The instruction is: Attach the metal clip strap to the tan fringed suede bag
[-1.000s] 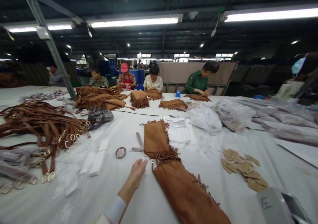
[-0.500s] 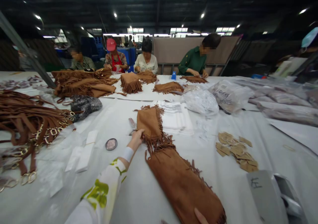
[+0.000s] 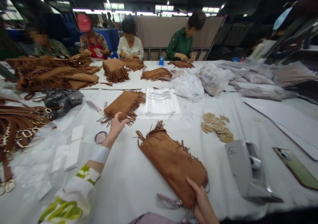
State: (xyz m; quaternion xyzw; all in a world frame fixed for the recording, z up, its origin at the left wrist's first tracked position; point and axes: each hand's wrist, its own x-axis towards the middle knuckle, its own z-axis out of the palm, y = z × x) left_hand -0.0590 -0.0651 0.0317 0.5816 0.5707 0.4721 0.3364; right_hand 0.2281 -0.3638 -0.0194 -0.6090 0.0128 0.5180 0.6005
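Note:
My left hand (image 3: 115, 128) reaches forward and grips the fringed near edge of a flat brown suede piece (image 3: 123, 105) lying on the white table (image 3: 139, 171). Closer to me lies a long brown suede fringed bag (image 3: 171, 161), slanted from upper left to lower right. My right hand (image 3: 202, 202) holds its near right end at the bottom of the view. A small round pink-faced tin (image 3: 100, 137) sits just left of my left wrist.
Brown straps with gold buckles (image 3: 17, 124) pile at the left. A stack of white printed bags (image 3: 160, 103), tan paper tags (image 3: 217, 128), a grey tape dispenser (image 3: 244, 169) and a phone (image 3: 295, 167) lie to the right. Several people work on suede pieces at the far side.
My left hand reached the far suede piece, took hold and pulled it left, apart from the near bag. My right hand came into view on the near bag's end.

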